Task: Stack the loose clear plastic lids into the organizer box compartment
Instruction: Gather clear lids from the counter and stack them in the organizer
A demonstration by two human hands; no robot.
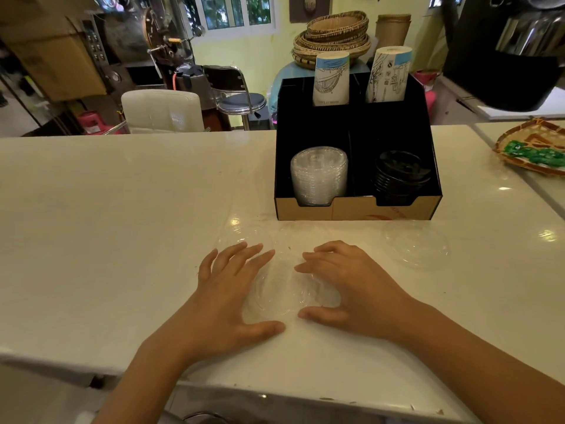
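Both hands' fingers spread open around a clear lid [282, 289] — apparently flat, round, no long axis.

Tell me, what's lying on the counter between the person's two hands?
A loose clear plastic lid, flat on the white counter, with the left hand and right hand at its sides, in the head view.

We look through one wide-angle head camera, facing forward and steeply down from close above the pale surface [122, 209], our two forearms entering from the bottom edge and the room's background bowed along the top.
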